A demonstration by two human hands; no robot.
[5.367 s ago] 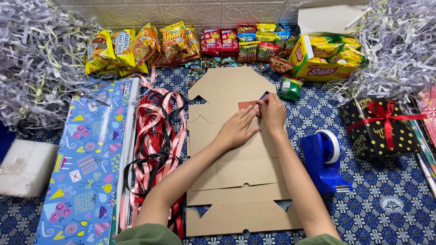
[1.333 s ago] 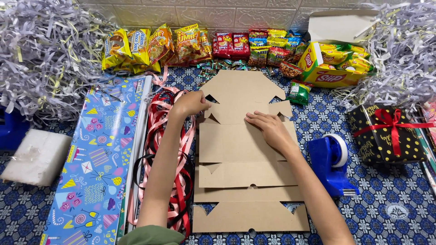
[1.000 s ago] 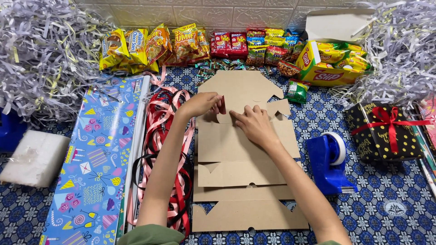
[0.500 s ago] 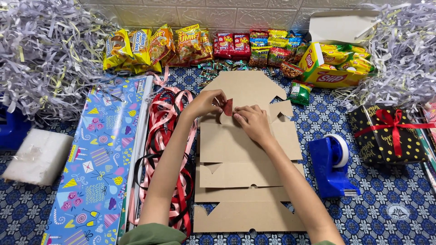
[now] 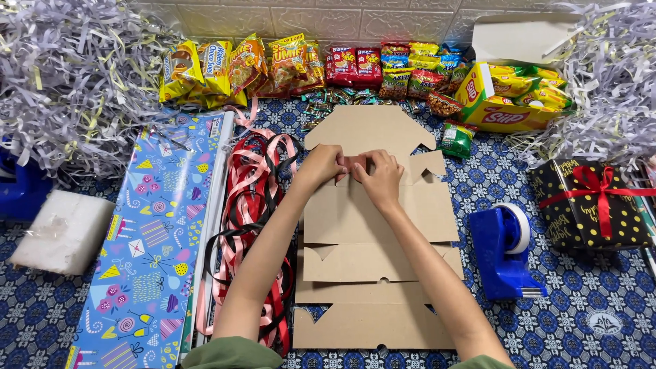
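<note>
The flat cardboard box blank (image 5: 372,225) lies mid-worktop, its long axis running near to far, its pointed flap facing the far snack packets (image 5: 273,65). Both hands meet near its far end: the left hand (image 5: 321,166) and right hand (image 5: 378,178) pinch a small reddish piece (image 5: 352,164) between fingertips. Far right, an open yellow carton (image 5: 509,102) holds yellow packets. Ribbons (image 5: 249,219) lie just left of the blank, a blue tape dispenser (image 5: 504,249) to its right.

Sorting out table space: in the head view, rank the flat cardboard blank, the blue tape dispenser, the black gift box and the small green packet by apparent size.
1. flat cardboard blank
2. black gift box, somewhat ahead of
3. blue tape dispenser
4. small green packet
</note>
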